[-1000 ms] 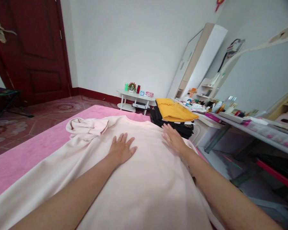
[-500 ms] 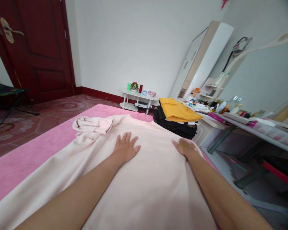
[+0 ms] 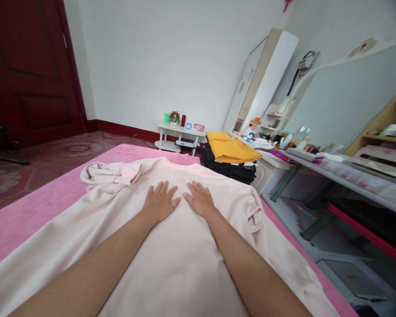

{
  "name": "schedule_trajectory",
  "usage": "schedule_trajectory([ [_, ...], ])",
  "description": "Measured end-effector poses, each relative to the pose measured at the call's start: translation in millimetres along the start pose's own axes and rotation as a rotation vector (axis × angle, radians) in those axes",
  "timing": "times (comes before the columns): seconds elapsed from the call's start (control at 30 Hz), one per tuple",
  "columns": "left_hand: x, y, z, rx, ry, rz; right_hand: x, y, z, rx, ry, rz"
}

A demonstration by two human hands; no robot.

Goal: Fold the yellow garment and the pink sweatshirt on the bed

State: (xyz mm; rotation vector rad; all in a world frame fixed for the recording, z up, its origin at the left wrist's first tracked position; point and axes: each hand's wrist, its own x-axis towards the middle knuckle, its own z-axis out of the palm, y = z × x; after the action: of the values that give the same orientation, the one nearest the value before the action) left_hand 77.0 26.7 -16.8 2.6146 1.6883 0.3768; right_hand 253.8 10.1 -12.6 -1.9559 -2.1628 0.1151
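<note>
A pale pink long-sleeved top [image 3: 181, 246] lies spread over a pink bed cover [image 3: 26, 215], its neckline at the far end. My left hand [image 3: 160, 200] rests flat on the upper part of the garment, fingers spread. Beside it, my right hand [image 3: 199, 199] also lies flat on the fabric, fingers stretched out, the two thumbs close together. A bunched sleeve [image 3: 110, 173] sits at the far left of the top. Loose folds gather at its right shoulder [image 3: 254, 213].
A stack of folded clothes, yellow [image 3: 232, 149] over black [image 3: 229, 171], stands at the far right corner. Beyond it is a low white table [image 3: 181, 129] with small items. To the right runs a cluttered dressing table [image 3: 336, 176] with a mirror [image 3: 350, 97].
My right hand has slid left from the garment's right side to beside my left hand, uncovering the right shoulder folds. My left hand stays flat. The view has turned slightly right.
</note>
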Motion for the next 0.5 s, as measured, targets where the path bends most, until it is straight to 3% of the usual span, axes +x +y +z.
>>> schedule_trajectory([
  [0.37, 2.8, -1.2, 4.1, 0.016, 0.002, 0.001, -2.2, 6.2, -7.9, 0.098, 0.022, 0.019],
  [0.5, 1.6, 0.3, 1.8, 0.020, 0.008, 0.006, -10.5, -11.3, -29.5, 0.311, 0.062, -0.014],
])
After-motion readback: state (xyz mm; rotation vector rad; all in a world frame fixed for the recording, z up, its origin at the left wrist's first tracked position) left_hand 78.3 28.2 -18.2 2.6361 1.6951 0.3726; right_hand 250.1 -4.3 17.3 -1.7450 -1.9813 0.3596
